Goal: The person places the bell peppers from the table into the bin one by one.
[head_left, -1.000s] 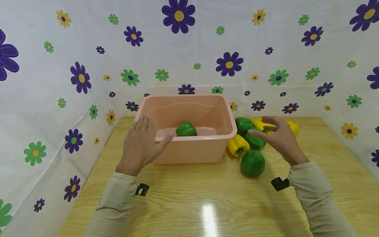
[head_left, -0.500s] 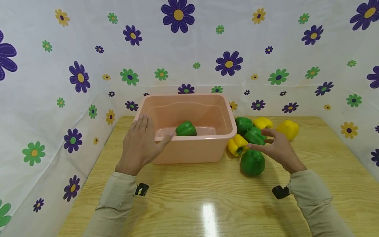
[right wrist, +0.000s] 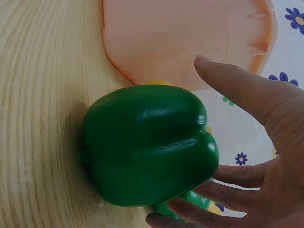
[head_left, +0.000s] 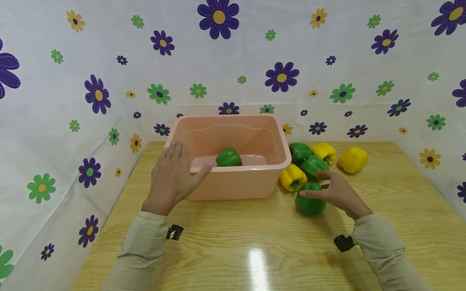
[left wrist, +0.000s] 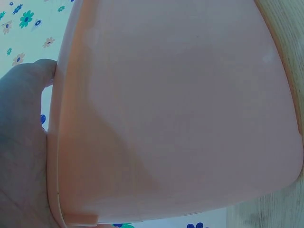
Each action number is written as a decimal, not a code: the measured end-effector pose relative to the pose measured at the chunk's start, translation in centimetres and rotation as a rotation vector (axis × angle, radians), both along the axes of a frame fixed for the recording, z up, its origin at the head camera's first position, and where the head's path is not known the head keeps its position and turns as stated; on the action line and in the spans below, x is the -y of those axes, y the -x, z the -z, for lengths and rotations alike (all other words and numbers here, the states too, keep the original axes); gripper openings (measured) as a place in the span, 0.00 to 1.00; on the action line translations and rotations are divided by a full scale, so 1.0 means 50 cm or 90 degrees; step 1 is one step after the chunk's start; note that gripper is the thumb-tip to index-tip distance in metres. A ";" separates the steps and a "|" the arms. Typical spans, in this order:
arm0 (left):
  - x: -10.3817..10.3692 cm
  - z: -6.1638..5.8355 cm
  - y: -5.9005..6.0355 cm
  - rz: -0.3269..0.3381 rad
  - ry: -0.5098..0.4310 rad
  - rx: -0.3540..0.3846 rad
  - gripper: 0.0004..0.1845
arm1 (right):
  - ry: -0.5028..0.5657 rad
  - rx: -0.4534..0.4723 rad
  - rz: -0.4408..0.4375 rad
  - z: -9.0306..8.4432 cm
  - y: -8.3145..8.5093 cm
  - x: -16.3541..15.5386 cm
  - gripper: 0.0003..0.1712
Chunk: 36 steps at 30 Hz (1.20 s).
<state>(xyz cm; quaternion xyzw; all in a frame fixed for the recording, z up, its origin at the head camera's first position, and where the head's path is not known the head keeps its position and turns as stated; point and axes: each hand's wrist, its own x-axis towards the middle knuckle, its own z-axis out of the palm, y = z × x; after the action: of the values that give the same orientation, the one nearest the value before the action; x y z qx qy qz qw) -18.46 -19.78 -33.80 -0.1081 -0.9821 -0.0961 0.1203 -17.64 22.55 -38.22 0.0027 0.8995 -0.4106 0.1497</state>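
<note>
Two hands are working over the tabletop point(head_left: 233, 242). We are resting our left hand point(head_left: 171, 180) flat against the near left corner of the pink bin point(head_left: 233, 182), fingers straight, thumb lying on its rim. One green pepper point(head_left: 228, 158) is sitting inside the bin. Our right hand point(head_left: 336, 192) is reaching around the nearest green pepper point(head_left: 309, 201), which is lying on the tabletop just right of the bin; the grip is spread apart, fingers and thumb flanking it without clamping. Other green and yellow peppers point(head_left: 352, 159) are lying behind it.
</note>
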 end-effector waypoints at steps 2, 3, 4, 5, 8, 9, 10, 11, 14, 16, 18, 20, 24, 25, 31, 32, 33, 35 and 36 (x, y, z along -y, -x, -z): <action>0.001 0.000 0.000 -0.002 0.000 0.006 0.59 | -0.007 0.012 0.000 0.001 -0.001 0.003 0.62; 0.001 0.000 -0.001 -0.002 -0.001 0.009 0.59 | -0.010 0.016 0.000 0.002 -0.001 0.004 0.61; 0.001 0.000 -0.001 -0.003 -0.001 0.013 0.59 | -0.011 0.017 -0.001 0.002 -0.002 0.005 0.61; 0.001 -0.001 -0.001 -0.004 -0.002 0.015 0.59 | -0.013 0.018 -0.003 0.003 -0.002 0.006 0.62; 0.002 0.000 -0.001 -0.005 -0.003 0.016 0.59 | -0.015 0.019 -0.008 0.006 -0.003 0.008 0.63; 0.002 0.000 -0.001 -0.005 -0.002 0.015 0.59 | -0.014 0.022 -0.008 0.008 -0.004 0.009 0.64; 0.001 0.000 0.000 -0.005 -0.002 0.013 0.59 | -0.013 0.023 -0.009 0.009 -0.004 0.009 0.64; 0.001 0.000 0.000 -0.005 -0.001 0.011 0.59 | -0.015 0.026 -0.009 0.011 -0.005 0.009 0.65; 0.001 0.000 0.000 -0.003 -0.002 0.007 0.59 | -0.016 0.033 -0.005 0.017 -0.005 0.010 0.65; 0.001 0.000 0.000 -0.001 -0.003 0.002 0.59 | -0.016 0.034 -0.005 0.020 -0.006 0.011 0.64; 0.001 0.000 -0.001 0.000 -0.004 0.001 0.59 | -0.017 0.032 -0.004 0.022 -0.006 0.012 0.63; 0.001 0.000 -0.001 0.001 -0.004 -0.001 0.58 | -0.016 0.030 -0.004 0.025 -0.007 0.013 0.62; 0.002 0.000 -0.002 0.004 -0.004 -0.002 0.58 | -0.014 0.025 -0.007 0.030 -0.008 0.013 0.60; 0.002 0.000 -0.002 0.004 -0.005 -0.004 0.58 | -0.012 0.023 -0.008 0.031 -0.009 0.013 0.59; 0.003 0.001 -0.001 0.005 -0.004 -0.007 0.58 | -0.001 0.025 -0.013 0.035 -0.010 0.012 0.58; 0.003 0.001 -0.001 0.006 -0.003 -0.007 0.58 | 0.000 0.027 -0.012 0.036 -0.010 0.012 0.58; 0.003 0.001 -0.001 0.006 -0.002 -0.008 0.58 | 0.002 0.029 -0.010 0.036 -0.010 0.013 0.58; 0.003 0.001 -0.001 0.006 -0.002 -0.010 0.58 | 0.002 0.033 -0.008 0.038 -0.010 0.013 0.58; 0.003 0.001 -0.001 0.005 -0.002 -0.011 0.58 | 0.004 0.034 -0.007 0.038 -0.010 0.014 0.58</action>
<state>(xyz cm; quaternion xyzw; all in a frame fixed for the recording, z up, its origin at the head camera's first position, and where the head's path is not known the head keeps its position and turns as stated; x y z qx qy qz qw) -18.44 -19.94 -33.87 -0.1129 -0.9804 -0.0969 0.1289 -17.13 21.87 -40.13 0.0083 0.8938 -0.4124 0.1761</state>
